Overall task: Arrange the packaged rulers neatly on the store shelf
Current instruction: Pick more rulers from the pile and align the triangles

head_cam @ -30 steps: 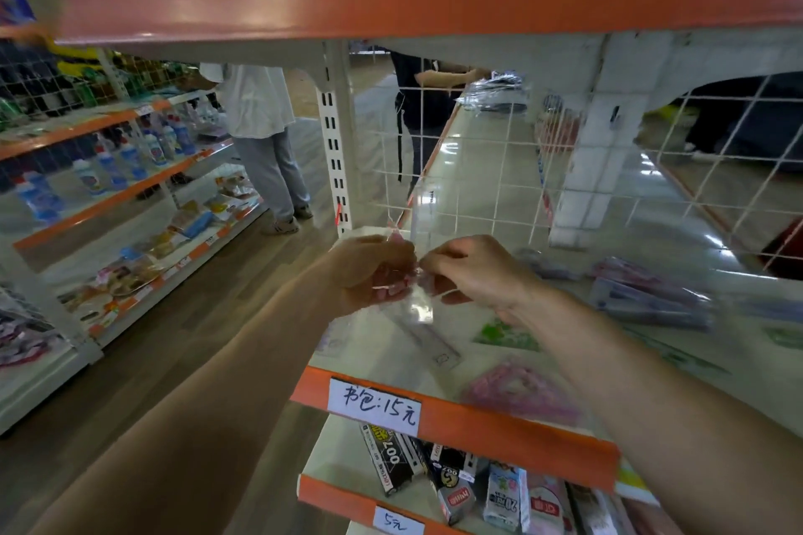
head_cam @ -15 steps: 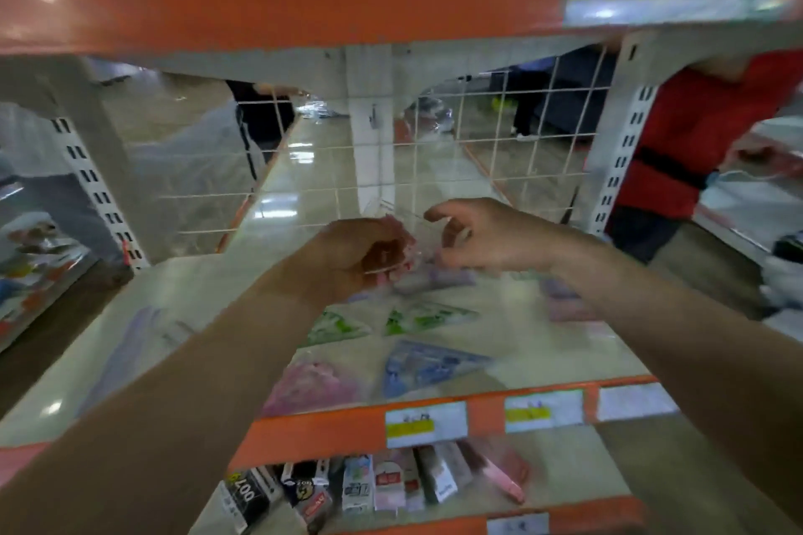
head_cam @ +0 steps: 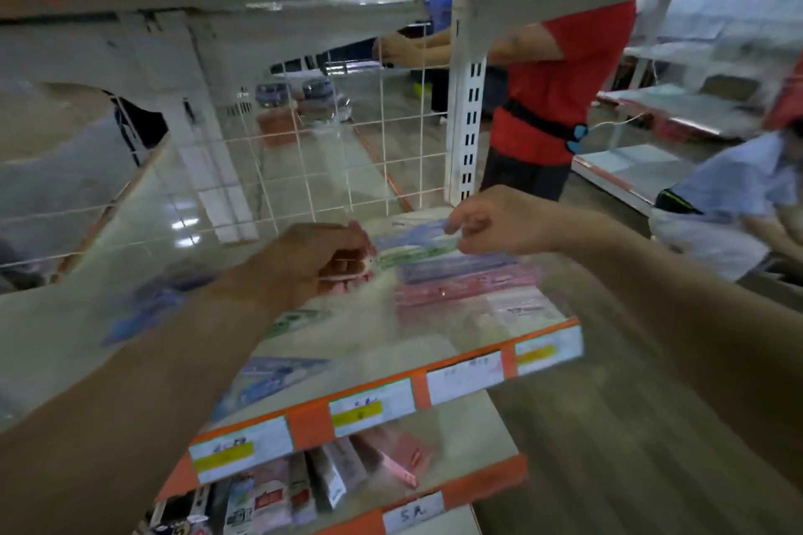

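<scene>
The left hand (head_cam: pixel 313 261) sits just at 9 o'clock of the frame's middle, fingers curled tight round a small pink-and-clear packet (head_cam: pixel 363 269), which it holds just above the shelf (head_cam: pixel 310 424); the right hand (head_cam: pixel 499 224) hangs at 2 o'clock of the left, apart from it, fingers curled and thumb and forefinger drawn together at the far edge of the packaged rulers (head_cam: pixel 460 278); blur hides whether they truly pinch a packet. Those rulers lie flat in a rough overlapping row between the two hands, green, purple and pink, reaching toward 4 o'clock; looser blue packets (head_cam: pixel 269 380) lie at 7 o'clock. Price labels (head_cam: pixel 465 378) line the shelf's orange front edge; small boxes (head_cam: pixel 330 478) stand on the tier below, at 6 o'clock. A white wire grid (head_cam: pixel 347 135) backs the shelf at 12 o'clock; a person in a red shirt (head_cam: pixel 565 78) stands at 1 o'clock, another in pale blue (head_cam: pixel 734 191) at 3 o'clock.
</scene>
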Available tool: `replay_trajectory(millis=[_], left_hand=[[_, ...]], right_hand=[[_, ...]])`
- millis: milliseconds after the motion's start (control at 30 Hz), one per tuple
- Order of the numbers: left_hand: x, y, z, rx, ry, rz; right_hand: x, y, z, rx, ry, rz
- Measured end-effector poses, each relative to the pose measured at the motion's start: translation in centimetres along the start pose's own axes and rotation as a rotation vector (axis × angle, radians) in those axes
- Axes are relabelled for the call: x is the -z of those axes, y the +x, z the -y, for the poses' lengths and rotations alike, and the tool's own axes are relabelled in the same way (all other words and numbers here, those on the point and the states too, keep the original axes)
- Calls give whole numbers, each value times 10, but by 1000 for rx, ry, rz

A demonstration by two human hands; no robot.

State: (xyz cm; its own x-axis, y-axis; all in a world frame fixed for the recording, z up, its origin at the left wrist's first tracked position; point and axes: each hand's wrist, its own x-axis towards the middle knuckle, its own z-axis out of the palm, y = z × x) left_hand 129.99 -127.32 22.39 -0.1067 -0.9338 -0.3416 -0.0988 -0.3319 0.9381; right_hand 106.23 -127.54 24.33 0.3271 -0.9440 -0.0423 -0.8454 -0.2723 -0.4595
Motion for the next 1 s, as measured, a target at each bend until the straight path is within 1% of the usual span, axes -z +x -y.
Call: replay_trajectory(millis=[133,267,333,400,500,533,633,767,900,1000], left_hand=[[-13,4,0,20,-27,-25],[-20,6,1,53,56,-34],[-21,7,2,58,71,-29],[-22,9,2,63,85,-39],[-22,11,2,71,84,-71],[-23,12,2,77,80,-72],[-23,13,1,83,66,-71],[-25,15,0,84,41,-125],[-27,18,0,87,51,-86],[-28,20,1,64,50,-105]], right_hand=[[4,-3,-22,-7,48,43],[6,-4,-39,-51,205,50],[3,-1,-45,-85,242,77],[0,3,-48,-82,171,88],[-6,13,-49,-12,-92,61],[-8,16,-49,-3,-130,58],[-19,24,-49,-14,-177,82],[-31,35,-60,-36,-234,77],[-30,33,-62,-50,-228,140],[-23,28,-58,-38,-258,157]])
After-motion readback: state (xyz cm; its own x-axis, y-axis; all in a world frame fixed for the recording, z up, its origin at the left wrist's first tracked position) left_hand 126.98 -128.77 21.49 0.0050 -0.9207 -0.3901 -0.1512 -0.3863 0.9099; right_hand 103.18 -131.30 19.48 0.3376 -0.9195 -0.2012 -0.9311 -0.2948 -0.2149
